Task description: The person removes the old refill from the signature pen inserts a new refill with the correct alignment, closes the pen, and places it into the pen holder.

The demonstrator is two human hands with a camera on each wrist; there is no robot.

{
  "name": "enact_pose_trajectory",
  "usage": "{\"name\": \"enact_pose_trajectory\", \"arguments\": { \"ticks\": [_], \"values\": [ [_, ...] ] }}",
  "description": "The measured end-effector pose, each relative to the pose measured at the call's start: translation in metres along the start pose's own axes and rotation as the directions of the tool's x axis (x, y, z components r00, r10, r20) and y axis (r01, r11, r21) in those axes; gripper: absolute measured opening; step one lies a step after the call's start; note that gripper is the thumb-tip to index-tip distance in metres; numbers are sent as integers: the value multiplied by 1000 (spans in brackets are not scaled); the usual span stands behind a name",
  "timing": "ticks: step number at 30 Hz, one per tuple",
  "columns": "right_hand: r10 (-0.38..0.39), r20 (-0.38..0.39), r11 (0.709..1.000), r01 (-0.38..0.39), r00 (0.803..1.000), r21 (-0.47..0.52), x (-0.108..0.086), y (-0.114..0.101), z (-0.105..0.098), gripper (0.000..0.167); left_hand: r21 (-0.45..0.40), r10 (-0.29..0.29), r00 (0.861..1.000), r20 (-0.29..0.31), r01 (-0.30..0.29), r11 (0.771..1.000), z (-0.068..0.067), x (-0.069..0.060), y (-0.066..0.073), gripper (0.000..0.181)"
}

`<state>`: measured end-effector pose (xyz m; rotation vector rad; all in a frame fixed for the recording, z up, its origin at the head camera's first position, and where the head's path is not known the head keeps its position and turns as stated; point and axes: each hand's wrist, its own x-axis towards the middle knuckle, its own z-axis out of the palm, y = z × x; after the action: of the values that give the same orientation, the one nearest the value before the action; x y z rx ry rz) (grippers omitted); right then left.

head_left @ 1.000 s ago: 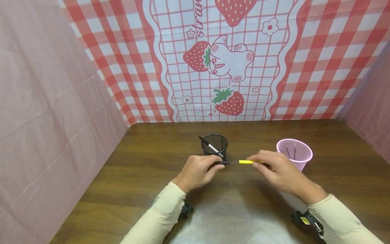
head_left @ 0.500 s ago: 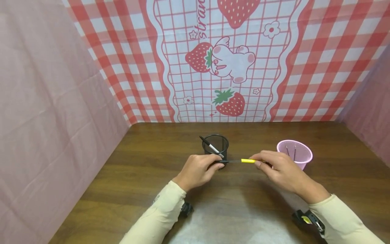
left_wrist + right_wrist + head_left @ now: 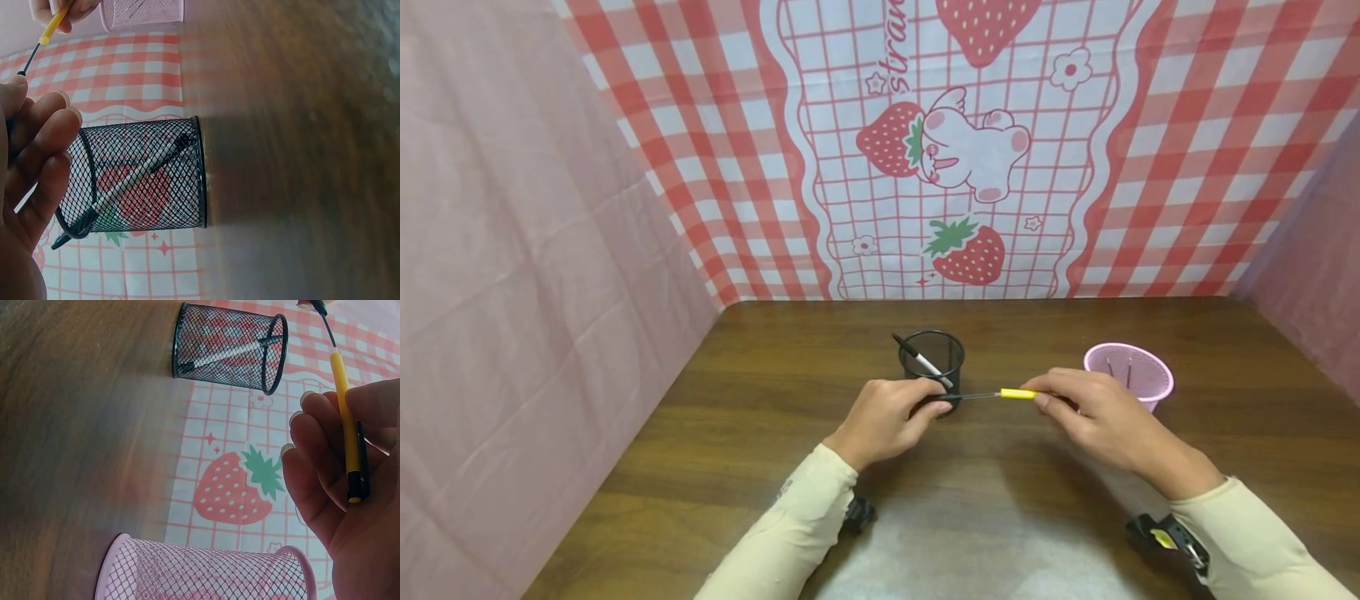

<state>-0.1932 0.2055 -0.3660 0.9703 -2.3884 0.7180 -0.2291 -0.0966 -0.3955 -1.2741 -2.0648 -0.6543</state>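
Observation:
In the head view my left hand (image 3: pixel 887 423) pinches a black pen part (image 3: pixel 946 397) between thumb and fingers. A thin dark refill (image 3: pixel 981 396) runs from it into a yellow pen barrel (image 3: pixel 1018 394), which my right hand (image 3: pixel 1103 421) holds by thumb and fingers. Seen from the right wrist, the yellow barrel (image 3: pixel 347 419) has a black clip and a black end. The pen hangs above the table, roughly level. Just behind my left hand stands a black mesh pen cup (image 3: pixel 932 343) with a black-and-white marker (image 3: pixel 925 363) leaning inside.
A pink mesh cup (image 3: pixel 1138 373) holding two thin sticks stands behind my right hand on the brown wooden table (image 3: pixel 760 400). A red-and-white strawberry cloth (image 3: pixel 970 167) hangs behind it. Pink cloth (image 3: pixel 535 250) walls the left side.
My right hand has moved slightly right with the yellow barrel, so more of the thin refill shows between the hands. The left hand stays nearly still.

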Motion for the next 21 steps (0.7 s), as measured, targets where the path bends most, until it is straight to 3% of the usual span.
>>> {"name": "enact_pose_trajectory", "arguments": {
  "ticks": [11,21],
  "values": [
    [-5,-7,1000,5,1000,-17,-1,3,0,14,3,-10,1000,-2,10,1000,0,-1,0,11],
    [-4,-14,1000,3,1000,-30,0,2,-2,25,11,-1,1000,-8,1,1000,0,-2,-2,11]
  ]
}}
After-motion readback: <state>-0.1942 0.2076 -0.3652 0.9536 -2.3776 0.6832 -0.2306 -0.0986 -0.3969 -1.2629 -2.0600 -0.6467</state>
